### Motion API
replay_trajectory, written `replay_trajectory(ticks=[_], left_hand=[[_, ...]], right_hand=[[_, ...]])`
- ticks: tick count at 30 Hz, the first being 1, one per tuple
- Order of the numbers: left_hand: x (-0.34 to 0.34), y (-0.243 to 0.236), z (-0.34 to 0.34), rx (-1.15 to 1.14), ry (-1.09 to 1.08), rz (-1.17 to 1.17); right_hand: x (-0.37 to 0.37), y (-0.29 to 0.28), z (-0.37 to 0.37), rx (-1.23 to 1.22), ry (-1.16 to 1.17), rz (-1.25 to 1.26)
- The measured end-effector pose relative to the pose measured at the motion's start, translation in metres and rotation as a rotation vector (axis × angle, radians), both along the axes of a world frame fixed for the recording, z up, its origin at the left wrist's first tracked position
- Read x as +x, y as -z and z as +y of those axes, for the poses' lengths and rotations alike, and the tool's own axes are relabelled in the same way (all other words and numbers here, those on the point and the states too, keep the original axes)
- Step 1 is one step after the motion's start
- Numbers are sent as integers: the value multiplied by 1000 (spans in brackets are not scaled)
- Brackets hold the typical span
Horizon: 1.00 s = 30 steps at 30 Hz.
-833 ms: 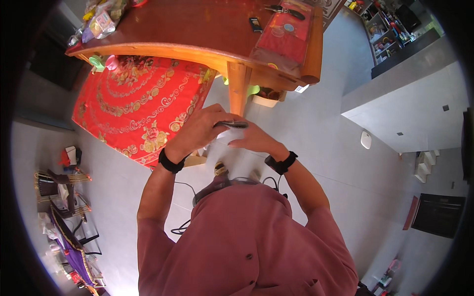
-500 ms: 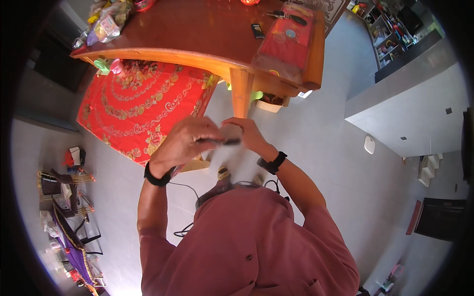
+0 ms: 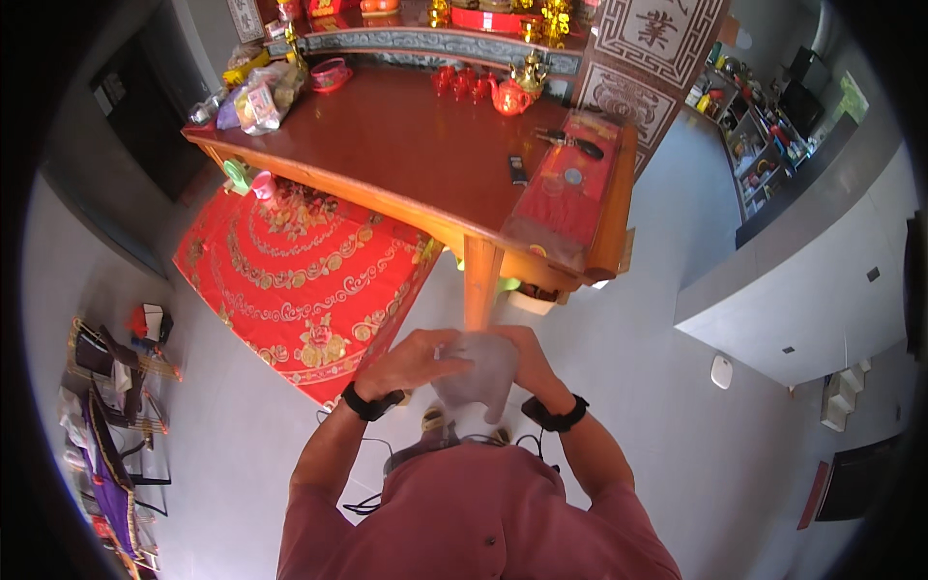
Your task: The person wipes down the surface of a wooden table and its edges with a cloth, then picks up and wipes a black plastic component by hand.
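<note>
- We hold a limp, blurred grey sheet [image 3: 480, 375] between our hands, above the floor [image 3: 619, 387] and near the wooden table leg [image 3: 479, 285].
- Our left hand [image 3: 414, 362] grips its left edge narrowly, thumb lying across the front.
- Our right hand [image 3: 532, 367] curls around its right edge; its fingertips are hidden, so we cannot tell how tightly.

A grey thing [image 3: 478, 375], too blurred to identify, partly hides the right hand [image 3: 534, 363].
</note>
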<state>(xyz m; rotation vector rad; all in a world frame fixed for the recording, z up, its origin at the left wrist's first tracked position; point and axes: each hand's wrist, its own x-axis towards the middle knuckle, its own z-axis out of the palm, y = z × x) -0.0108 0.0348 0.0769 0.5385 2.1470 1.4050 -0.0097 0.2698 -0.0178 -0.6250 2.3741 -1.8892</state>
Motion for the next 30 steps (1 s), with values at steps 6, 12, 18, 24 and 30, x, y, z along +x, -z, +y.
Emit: replay_trajectory(ticks=[6,12,18,24,30], left_hand=[[-13,12,-3,-99,-225,159],[-101,-38,-48,-98,-808,702],[-286,-62,-124,-379,-916,1291],[-406,13,-57,-462,0,816],[-425,50,33,-468,231,901]], right_hand=[[27,-20,42,-45,127,-338],[63,-21,106,3,361,-302],[55,-39,129,16,509,-205],[13,-45,138,84,678,-234],[-35,-46,162,283,779,-223]])
